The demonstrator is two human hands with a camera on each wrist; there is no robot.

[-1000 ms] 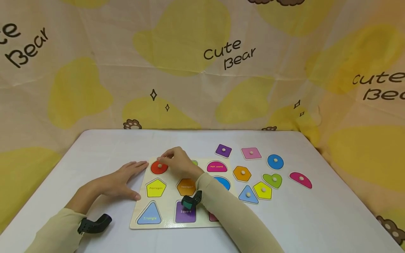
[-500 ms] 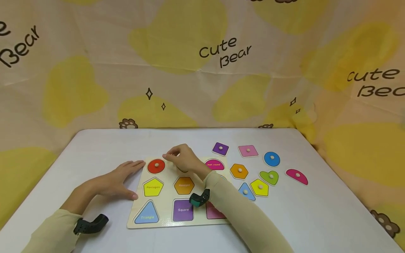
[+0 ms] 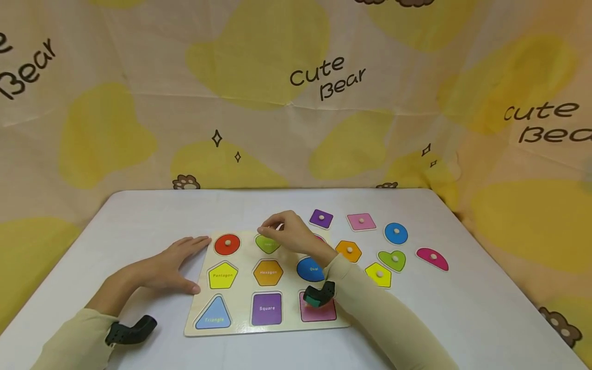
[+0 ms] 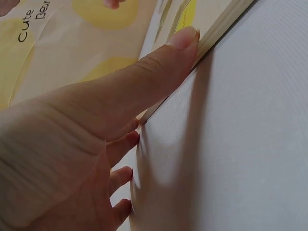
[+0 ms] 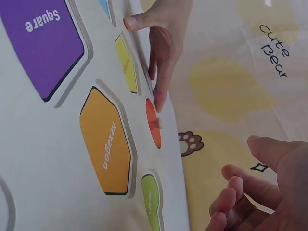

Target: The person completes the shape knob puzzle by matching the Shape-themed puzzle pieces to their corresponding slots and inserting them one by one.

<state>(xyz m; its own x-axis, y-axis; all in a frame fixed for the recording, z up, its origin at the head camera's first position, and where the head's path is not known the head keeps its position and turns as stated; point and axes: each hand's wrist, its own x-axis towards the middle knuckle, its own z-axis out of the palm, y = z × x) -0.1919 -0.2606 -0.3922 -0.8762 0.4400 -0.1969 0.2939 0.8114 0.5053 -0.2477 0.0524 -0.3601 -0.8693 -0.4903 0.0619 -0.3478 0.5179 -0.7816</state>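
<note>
A wooden shape puzzle board point(image 3: 240, 285) lies on the white table. My left hand point(image 3: 162, 270) rests along its left side, fingers spread. In the left wrist view the thumb point(image 4: 163, 62) touches the board's edge. My right hand point(image 3: 296, 234) is above the board's back part, by the green heart recess point(image 3: 267, 244). Its fingers are loosely bent and hold nothing, as the right wrist view shows. The red circle piece point(image 3: 227, 243) with its knob sits in the back left recess. Hexagon recess point(image 5: 107, 142) and square recess point(image 5: 45, 45) show only their printed bottoms.
Several knobbed pieces lie right of the board: purple square point(image 3: 321, 219), pink piece point(image 3: 362, 221), blue oval point(image 3: 395, 233), orange hexagon point(image 3: 348, 251), green heart point(image 3: 392, 261), yellow pentagon point(image 3: 378, 275) and magenta half round point(image 3: 432, 258). My right forearm hides the blue triangle. A printed cloth point(image 3: 250, 92) hangs behind.
My right hand has let go of the red circle's knob, lifted and moved right, uncovering the heart recess. The left hand stays at the board's edge. The head view has shifted slightly.
</note>
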